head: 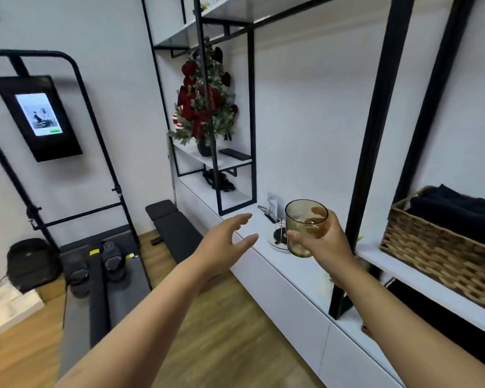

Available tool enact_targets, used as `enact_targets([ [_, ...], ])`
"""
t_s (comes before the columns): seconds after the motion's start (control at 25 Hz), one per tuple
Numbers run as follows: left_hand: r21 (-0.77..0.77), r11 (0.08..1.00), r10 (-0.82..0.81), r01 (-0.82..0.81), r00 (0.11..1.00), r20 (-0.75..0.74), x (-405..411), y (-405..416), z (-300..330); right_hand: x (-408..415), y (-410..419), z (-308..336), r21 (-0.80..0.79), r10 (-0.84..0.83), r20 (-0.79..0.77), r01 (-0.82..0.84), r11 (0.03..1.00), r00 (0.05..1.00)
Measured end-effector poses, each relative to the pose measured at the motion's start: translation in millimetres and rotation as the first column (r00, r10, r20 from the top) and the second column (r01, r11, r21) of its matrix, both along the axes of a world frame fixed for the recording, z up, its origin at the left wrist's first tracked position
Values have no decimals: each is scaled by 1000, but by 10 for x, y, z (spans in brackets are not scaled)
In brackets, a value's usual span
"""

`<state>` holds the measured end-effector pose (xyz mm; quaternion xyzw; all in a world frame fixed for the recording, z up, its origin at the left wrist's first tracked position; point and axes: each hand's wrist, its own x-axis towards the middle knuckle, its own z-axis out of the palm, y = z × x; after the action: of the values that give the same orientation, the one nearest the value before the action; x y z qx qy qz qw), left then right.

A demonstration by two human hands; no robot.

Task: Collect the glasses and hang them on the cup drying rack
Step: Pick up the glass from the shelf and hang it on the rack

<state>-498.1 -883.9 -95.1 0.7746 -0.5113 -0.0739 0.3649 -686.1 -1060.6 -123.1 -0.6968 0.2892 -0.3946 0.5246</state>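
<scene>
Amber glass [305, 231], rigid and smooth, probably light but breakable, sits upright in the right hand [324, 242], thumb in front, fingers wrapped behind its wall. That mid-wall grip looks secure. Left hand [224, 242] hovers empty at its nine o'clock, fingers spread. Rack [280, 235] stands just behind, on the counter [300, 271].

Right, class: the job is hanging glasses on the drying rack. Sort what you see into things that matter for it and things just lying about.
Part of the job:
amber glass, held in the right hand
left hand, open and empty
wire rack on its plate

Just lying about:
wicker basket
flower arrangement
wall screen
black backpack
</scene>
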Motion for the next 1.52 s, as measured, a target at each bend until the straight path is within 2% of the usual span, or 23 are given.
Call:
enact_targets([
  [0.24,-32,996,82,-86,990,-118,678,-339,-8,876,-401,-78,-22,93,-29,-94,995,995],
  [0.36,-37,993,109,-113,988,-111,1001,-709,34,1280,-745,-29,-46,127,-52,-130,990,990],
  [0.44,-32,988,145,-150,982,-123,1514,-1470,43,1871,-1489,7,-39,147,-82,-150,988,986],
  [0.56,-24,994,99,-104,984,-149,1771,-1815,11,2198,-1727,-56,-21,118,-93,-120,993,989],
  [0.88,-117,991,43,-58,991,-129,1714,-2016,68,2355,-1629,-44,-10,163,-37,-163,986,986],
  [1.08,-125,991,-70,47,981,-182,2220,-2557,44,2776,-1942,-48,-22,25,-56,-26,999,998],
  [1.24,-187,970,-202,154,940,-275,2606,-2983,41,3183,-2099,25,-15,-89,-28,89,996,996],
  [1.52,-297,927,-324,229,889,-324,2995,-3481,113,3622,-2237,69,44,-215,85,211,976,973],
])
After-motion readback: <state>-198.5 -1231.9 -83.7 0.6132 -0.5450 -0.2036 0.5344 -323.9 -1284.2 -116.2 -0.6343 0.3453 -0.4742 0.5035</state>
